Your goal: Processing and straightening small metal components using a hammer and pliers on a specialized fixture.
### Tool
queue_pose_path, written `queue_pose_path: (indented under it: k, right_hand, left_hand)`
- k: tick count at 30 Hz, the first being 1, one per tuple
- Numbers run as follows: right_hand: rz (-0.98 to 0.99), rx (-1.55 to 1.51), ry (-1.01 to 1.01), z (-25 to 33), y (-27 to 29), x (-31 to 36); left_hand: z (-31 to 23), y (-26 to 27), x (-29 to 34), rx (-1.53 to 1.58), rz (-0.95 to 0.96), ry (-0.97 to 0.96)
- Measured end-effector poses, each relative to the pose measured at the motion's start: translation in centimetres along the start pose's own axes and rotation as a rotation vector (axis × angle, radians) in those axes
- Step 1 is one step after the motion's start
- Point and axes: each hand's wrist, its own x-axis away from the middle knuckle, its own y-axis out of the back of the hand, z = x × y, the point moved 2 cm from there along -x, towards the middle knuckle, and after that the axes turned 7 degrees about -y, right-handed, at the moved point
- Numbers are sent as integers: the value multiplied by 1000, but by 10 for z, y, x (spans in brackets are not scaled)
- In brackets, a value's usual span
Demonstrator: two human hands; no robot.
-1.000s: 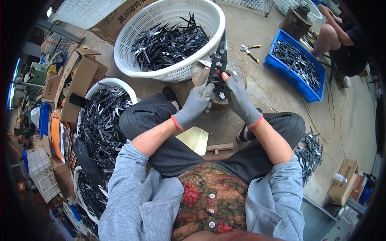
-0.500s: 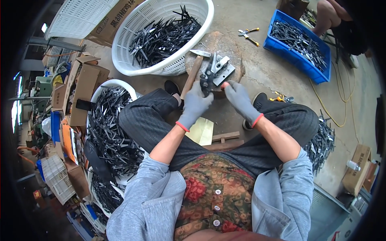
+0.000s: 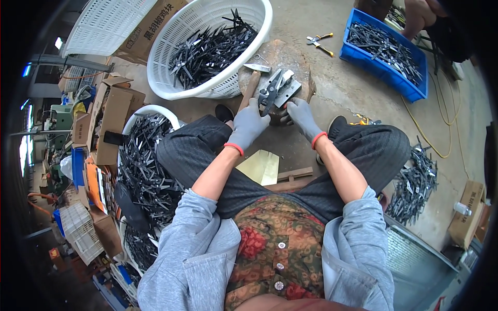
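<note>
My left hand, in a grey glove with a red cuff, is closed round the near end of a black hinged metal tool, perhaps pliers or shears. The tool's far end rests against a steel block fixture on a round stump. My right hand, gloved alike with a fingertip bare, is closed at the fixture's near right corner. Whatever its fingers pinch is hidden. A hammer lies left of the fixture, its wooden handle running beside my left hand.
A white basket of black metal pieces stands beyond the stump; another full white basket is at my left. At far right are a blue crate and a seated person. Yellow-handled pliers and a black pile lie on the floor.
The black tool has gone from standing up in my left hand to lying lower against the fixture. My right hand has shifted slightly nearer to me, its fingertips now lower beside the fixture.
</note>
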Motion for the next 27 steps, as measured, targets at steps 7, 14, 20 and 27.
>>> queue_pose_path:
  k: [7,14,20,27]
  right_hand:
    - [6,11,-6,-6,0,-5]
    - [-11,-13,-1,-2,0,0]
    - [25,-113,-88,0,-2,-2]
    - [25,-75,-30,-2,-2,-2]
  left_hand:
    - [-48,123,6,139,-437,-225]
    - [-48,103,32,371,-954,-355]
    - [-30,89,6,50,-465,-145]
    - [-49,135,32,647,-1163,-463]
